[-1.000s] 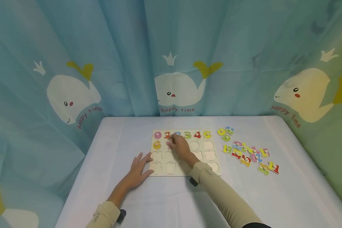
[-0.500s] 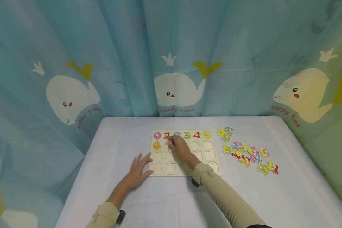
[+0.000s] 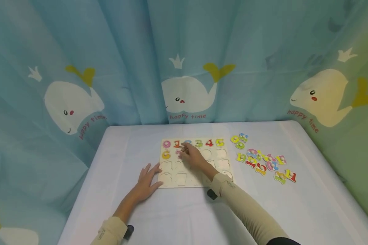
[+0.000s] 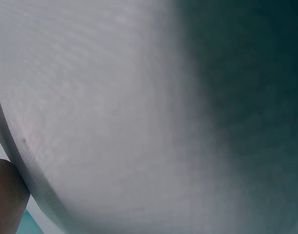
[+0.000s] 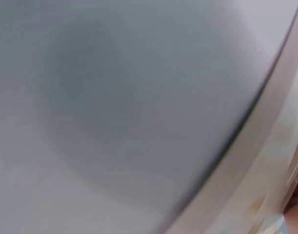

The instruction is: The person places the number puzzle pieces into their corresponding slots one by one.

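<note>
A cream number puzzle board (image 3: 171,185) lies on the white table. My right hand (image 3: 194,158) reaches over its second row, thumb and fingers pinching a pink number 7 piece (image 3: 178,153) at the slot right of the orange 6 piece (image 3: 166,154); the fingers partly cover the 7. In the right wrist view, the blurred board edge (image 5: 246,165) runs up the right side. My left hand (image 3: 145,182) rests with spread fingers at the board's left edge. The top row holds numbers 0 to 5, among them the red 4 piece (image 3: 209,143).
Loose number pieces lie right of the board, some overlapping: a yellow piece (image 3: 234,139) in a small group at the back, a green and yellow 19 (image 3: 241,157), a 15 (image 3: 260,168) and several others. A blue whale-print curtain (image 3: 128,85) hangs behind the table (image 3: 171,217).
The right hand stays at the same slot with slight finger motion, and the 7 now shows more plainly as a 7. The left hand keeps its place; the head view shifts slightly.
</note>
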Demonstrator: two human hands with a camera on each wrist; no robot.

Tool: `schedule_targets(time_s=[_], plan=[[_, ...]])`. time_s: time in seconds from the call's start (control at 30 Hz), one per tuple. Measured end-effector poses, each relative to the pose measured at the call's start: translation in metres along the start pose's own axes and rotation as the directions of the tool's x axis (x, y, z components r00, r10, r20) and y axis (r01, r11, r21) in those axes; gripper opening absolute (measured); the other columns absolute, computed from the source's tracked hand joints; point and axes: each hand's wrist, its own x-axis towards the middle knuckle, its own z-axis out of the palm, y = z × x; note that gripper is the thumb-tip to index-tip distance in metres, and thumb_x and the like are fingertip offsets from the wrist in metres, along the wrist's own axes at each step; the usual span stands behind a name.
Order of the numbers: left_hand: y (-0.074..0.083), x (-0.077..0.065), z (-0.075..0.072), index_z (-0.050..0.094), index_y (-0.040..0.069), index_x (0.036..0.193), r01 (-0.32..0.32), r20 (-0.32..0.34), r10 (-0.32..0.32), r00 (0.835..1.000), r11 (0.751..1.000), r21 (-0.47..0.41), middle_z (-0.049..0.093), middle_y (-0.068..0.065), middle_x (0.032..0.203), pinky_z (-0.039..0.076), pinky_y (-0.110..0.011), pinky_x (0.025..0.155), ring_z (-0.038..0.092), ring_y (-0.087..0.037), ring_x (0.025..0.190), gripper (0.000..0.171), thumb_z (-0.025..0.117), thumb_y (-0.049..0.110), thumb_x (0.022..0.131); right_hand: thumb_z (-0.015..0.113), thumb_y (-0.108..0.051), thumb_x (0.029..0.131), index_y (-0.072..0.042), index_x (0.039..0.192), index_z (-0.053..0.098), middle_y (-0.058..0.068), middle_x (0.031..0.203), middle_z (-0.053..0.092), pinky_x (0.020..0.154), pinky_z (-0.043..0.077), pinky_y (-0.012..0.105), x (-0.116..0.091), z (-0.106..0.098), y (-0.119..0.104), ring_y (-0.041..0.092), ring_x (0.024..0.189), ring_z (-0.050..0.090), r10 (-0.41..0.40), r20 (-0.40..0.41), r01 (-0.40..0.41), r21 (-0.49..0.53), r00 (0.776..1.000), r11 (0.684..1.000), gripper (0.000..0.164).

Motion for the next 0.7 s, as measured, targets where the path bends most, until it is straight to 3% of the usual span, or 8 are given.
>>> schedule_targets(time_s=[0.17,0.5,0.7], plan=[[0.000,0.000,0.002,0.051,0.008,0.125,-0.030,-0.027,0.029,0.999,1.000,-0.008,0.033,-0.011,0.149,0.001,-0.054,0.110,0.010,-0.039,0.139,0.042,0.065,0.023,0.088,0.052,-0.021,0.098,-0.005,0.134,0.047,0.002,0.104,0.058,0.073,0.050,0.030,-0.012,-0.018,0.002,0.015,0.092,0.058,0.059,-0.016,-0.059,0.037,0.998,0.998,0.040],[-0.002,-0.003,0.008,0.051,0.006,0.120,-0.075,-0.043,0.075,0.996,0.997,-0.014,0.034,-0.015,0.148,0.001,-0.058,0.109,0.013,-0.044,0.137,0.038,0.065,0.019,0.087,0.054,-0.016,0.097,-0.002,0.122,0.057,0.002,0.088,0.060,0.062,0.046,0.031,-0.039,-0.067,0.017,0.015,0.076,0.054,0.003,-0.113,-0.011,-0.070,0.994,0.997,0.029],[-0.001,-0.003,0.007,0.052,0.009,0.119,-0.061,-0.064,0.060,0.996,0.998,-0.001,0.035,-0.015,0.147,0.002,-0.058,0.109,0.015,-0.044,0.136,0.037,0.065,0.020,0.087,0.054,-0.014,0.096,-0.003,0.120,0.058,0.000,0.088,0.059,0.068,0.047,0.032,-0.051,-0.089,0.033,0.014,0.078,0.055,0.015,-0.090,-0.026,-0.121,0.996,0.992,0.027]])
